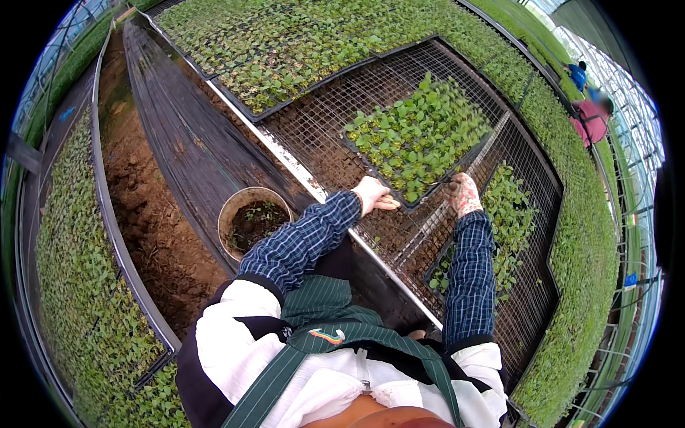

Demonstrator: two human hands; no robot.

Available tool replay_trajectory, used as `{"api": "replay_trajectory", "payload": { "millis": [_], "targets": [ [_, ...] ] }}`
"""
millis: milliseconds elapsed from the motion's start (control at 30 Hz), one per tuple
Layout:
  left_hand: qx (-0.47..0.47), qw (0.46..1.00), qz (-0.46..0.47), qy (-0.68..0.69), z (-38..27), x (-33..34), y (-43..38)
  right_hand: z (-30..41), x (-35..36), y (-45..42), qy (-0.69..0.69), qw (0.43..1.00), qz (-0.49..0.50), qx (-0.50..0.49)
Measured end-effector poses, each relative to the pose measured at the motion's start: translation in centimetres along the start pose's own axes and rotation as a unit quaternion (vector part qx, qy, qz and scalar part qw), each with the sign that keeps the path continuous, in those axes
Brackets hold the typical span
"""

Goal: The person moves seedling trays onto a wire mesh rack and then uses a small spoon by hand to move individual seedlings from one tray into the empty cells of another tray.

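A black plug tray of leafy green seedlings (pixel 417 139) sits over the wire-mesh bench (pixel 316 125). Its far right side is blurred. My left hand (pixel 376 196), in a pale glove, is at the tray's near left corner, with the thumb and fingers around the edge. My right hand (pixel 463 195), in a floral-patterned glove, is curled beside the near right edge. Something thin and dark shows at its fingertips; whether it is the tray's rim or a separate piece is unclear. A second seedling tray (pixel 508 224) lies on the mesh, partly behind my right forearm.
A round bucket (pixel 223 214) holding dark soil and plant bits stands left of the bench's white metal rail (pixel 289 166). Black ground sheet (pixel 176 117) covers part of the aisle. Dense seedling trays (pixel 299 48) border the mesh. Another person (pixel 590 120) is at the far right.
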State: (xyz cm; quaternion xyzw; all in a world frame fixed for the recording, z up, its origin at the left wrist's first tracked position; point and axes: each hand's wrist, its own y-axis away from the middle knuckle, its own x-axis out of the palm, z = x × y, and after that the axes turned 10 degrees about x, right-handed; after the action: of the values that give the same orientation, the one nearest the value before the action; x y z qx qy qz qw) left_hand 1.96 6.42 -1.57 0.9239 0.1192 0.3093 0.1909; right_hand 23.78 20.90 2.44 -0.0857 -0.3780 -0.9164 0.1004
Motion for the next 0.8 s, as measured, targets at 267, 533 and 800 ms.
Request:
{"api": "replay_trajectory", "payload": {
  "millis": [267, 533, 800],
  "targets": [
    [-0.010, 0.998, -0.010, 0.068, -1.0, -0.7, 0.3, 3.1, -4.7, 8.5, 0.128, 0.984, -0.027, -0.118],
    [0.014, 0.984, -0.114, 0.136, -3.3, -5.8, -3.5, -2.5, -4.1, 13.2, 0.090, 0.994, 0.011, -0.058],
    [-0.032, 0.973, -0.098, 0.206, -2.3, -3.7, -6.2, -9.1, 1.6, 6.8, -0.124, 0.981, 0.124, 0.080]
  ]
}}
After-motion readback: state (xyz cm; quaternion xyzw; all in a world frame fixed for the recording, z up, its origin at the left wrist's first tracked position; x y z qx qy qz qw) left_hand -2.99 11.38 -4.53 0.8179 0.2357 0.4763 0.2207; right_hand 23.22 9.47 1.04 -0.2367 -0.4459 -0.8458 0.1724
